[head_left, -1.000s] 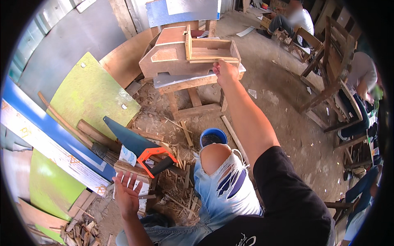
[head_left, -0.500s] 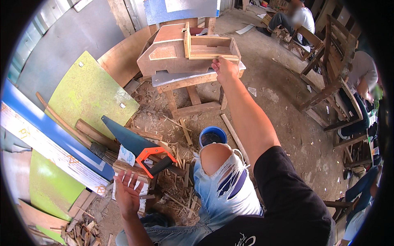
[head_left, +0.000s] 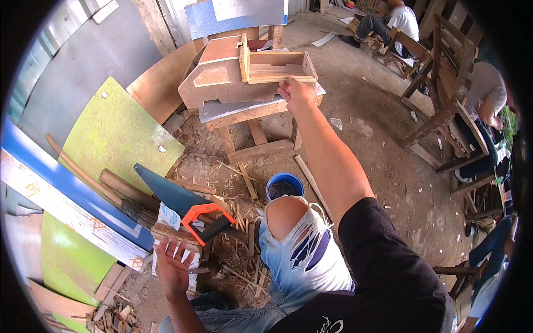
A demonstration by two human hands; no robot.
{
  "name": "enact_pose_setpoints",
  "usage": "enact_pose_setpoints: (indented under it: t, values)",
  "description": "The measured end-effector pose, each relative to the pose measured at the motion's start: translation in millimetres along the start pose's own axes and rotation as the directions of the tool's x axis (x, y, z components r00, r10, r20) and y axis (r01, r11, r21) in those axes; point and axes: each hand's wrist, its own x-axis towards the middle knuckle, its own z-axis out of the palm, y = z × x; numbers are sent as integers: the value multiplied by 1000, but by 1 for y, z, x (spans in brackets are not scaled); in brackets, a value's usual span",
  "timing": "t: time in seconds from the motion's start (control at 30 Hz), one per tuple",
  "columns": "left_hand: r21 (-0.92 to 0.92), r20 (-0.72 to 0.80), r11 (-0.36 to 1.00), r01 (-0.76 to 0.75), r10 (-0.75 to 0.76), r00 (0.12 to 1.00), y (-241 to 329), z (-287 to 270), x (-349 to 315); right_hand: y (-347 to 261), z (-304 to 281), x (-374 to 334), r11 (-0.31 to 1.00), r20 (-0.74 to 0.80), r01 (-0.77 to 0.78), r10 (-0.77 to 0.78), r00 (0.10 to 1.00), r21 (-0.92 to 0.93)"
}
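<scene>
A wooden toy truck (head_left: 214,79) with a closed cab and an open cargo box (head_left: 277,79) rests on a small wooden stand with a grey top (head_left: 222,112). My right arm reaches far forward, and my right hand (head_left: 298,94) has its fingers closed on the near side edge of that box. Low on the left, my left hand (head_left: 175,269) is held palm up with its fingers spread, holding nothing. Just beyond it lies a handsaw with an orange and black handle (head_left: 208,223) and a dark blade (head_left: 166,188), on top of some wood pieces.
A blue bucket (head_left: 284,186) stands past my knee among wood scraps. Green and blue panels (head_left: 119,130) lean along the left wall. Stacked wooden chairs (head_left: 444,105) and several seated people are at the right. A blue-topped board (head_left: 236,19) stands behind the truck.
The view has shifted slightly, so the truck and stand appear a little farther left. My right hand stays at the box edge; my left hand remains open.
</scene>
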Motion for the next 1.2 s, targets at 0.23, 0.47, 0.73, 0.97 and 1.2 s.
enact_pose_setpoints:
  t: [0.23, 0.47, 0.73, 0.97, 1.2]
  values:
    - [-12, -10, 1000, 5, -6, 1000, -1, 2, 0, 0, 2, 1, 1000, -1, -3, 3, 1000, -5]
    - [-10, -10, 1000, 11, -11, 1000, -1, 2, 0, 0, 3, -1, 1000, -6, 0, 0, 1000, 6]
    - [45, 36, 999, 15, -16, 999, -2, 2, 1, -3, 2, -1, 999, 0, -25, 25, 1000, -22]
    - [9, -20, 1000, 17, -17, 1000, -2, 5, 0, -1, 1, 2, 1000, -2, -11, 11, 1000, -6]
    - [8, 5, 1000, 17, -17, 1000, -3, 6, 2, 2, 1, 4, 1000, 13, 12, -11, 1000, -26]
